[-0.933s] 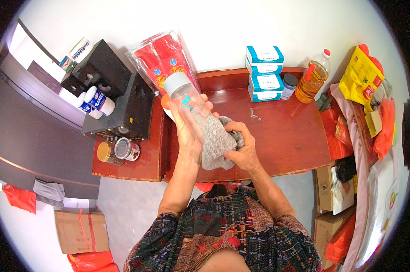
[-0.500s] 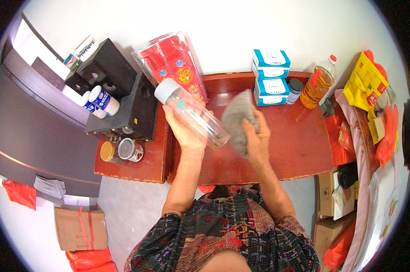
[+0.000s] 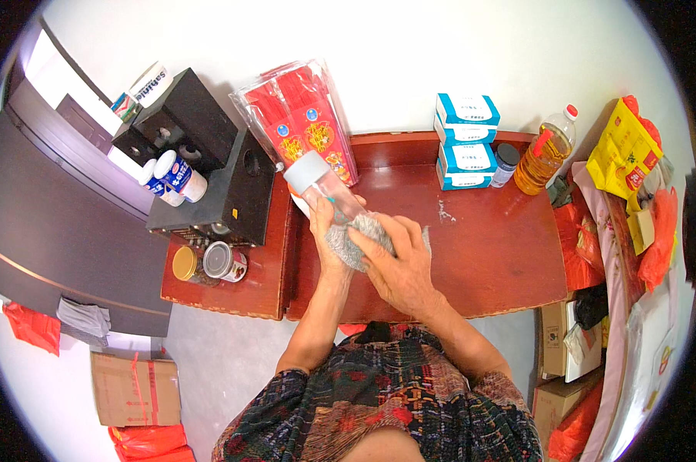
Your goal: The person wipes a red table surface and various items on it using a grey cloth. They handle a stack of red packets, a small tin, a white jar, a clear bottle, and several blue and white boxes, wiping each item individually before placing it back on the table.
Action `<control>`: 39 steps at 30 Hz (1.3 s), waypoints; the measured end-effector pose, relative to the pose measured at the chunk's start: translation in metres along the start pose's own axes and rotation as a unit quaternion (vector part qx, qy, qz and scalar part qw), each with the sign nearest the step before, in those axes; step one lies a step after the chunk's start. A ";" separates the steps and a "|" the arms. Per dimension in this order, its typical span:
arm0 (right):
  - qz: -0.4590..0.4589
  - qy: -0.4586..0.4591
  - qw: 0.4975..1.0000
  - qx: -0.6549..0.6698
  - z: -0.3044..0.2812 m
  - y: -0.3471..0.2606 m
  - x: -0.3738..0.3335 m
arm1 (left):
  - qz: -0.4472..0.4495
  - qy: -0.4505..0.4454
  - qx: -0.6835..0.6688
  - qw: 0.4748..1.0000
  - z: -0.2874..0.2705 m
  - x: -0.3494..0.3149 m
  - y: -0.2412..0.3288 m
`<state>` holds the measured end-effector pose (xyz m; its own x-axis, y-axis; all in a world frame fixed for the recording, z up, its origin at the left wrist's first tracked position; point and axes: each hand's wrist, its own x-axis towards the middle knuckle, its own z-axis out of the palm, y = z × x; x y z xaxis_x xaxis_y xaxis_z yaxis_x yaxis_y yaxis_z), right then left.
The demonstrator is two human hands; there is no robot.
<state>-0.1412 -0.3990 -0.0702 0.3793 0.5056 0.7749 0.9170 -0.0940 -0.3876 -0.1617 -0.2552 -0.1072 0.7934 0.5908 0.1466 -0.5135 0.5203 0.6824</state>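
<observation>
A clear plastic bottle [image 3: 337, 192] with a pale grey cap tilts up to the left above the red-brown desk [image 3: 502, 254]. My left hand [image 3: 328, 239] is wrapped round the bottle's side. Over its lower part lies a grey cloth [image 3: 348, 250], which my right hand [image 3: 402, 266] grips and presses against the bottle. The cloth and my fingers hide the bottle's bottom end.
At left stand black speakers [image 3: 240, 192], white-and-blue tubs [image 3: 182, 179] and two lidded jars [image 3: 225, 262]. Red packets [image 3: 305, 131] lean on the wall. Behind right are stacked blue-white boxes [image 3: 469, 165], a small dark-lidded jar [image 3: 505, 165] and an oil bottle [image 3: 546, 154].
My right hand has brought the cloth left onto the bottle, covering its lower part. The bottle has shifted slightly right and down. Small white marks on the desk, formerly behind the cloth, now show.
</observation>
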 end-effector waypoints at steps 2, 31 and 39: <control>0.030 -0.011 0.998 0.054 -0.004 0.002 0.015 | -0.018 0.001 -0.053 0.998 -0.003 -0.004 -0.006; 0.389 -0.217 0.820 0.358 0.008 0.049 -0.017 | 0.039 0.016 0.111 0.993 -0.003 -0.020 -0.019; 0.476 -0.180 0.709 0.488 0.011 0.041 -0.068 | -0.015 -0.002 0.156 0.988 -0.002 -0.017 -0.011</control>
<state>-0.1304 -0.4280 -0.1441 0.5526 0.8140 -0.1787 -0.3213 0.0102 -0.9469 -0.1697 -0.2699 -0.1186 0.8082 0.5753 0.1256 -0.3647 0.3216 0.8738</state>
